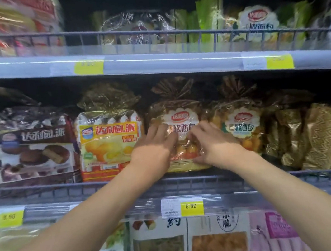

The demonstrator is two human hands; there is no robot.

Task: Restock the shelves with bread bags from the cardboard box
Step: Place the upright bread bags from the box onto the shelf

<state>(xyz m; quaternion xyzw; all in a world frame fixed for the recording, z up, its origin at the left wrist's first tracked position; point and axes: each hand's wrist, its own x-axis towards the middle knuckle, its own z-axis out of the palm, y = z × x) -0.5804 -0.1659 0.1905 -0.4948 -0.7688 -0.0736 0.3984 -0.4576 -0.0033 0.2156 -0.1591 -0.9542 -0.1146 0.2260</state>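
A clear bread bag point(180, 116) with a brown tied top and a round red-and-white label stands upright on the middle shelf point(126, 186). Both my hands lie against its front. My left hand point(156, 144) presses its left half with spread fingers. My right hand point(208, 141) touches its right half, fingers bent against the plastic and thumb low at the bag's bottom edge. A second bread bag point(242, 118) of the same kind stands just to the right. The cardboard box is not in view.
Left of the bag stand a yellow pie pack point(110, 148) and a brown pie pack point(34, 146). Gold packets point(311, 136) fill the shelf's right end. A wire rail point(86, 187) runs along the shelf front. More bread bags point(257, 23) sit on the upper shelf.
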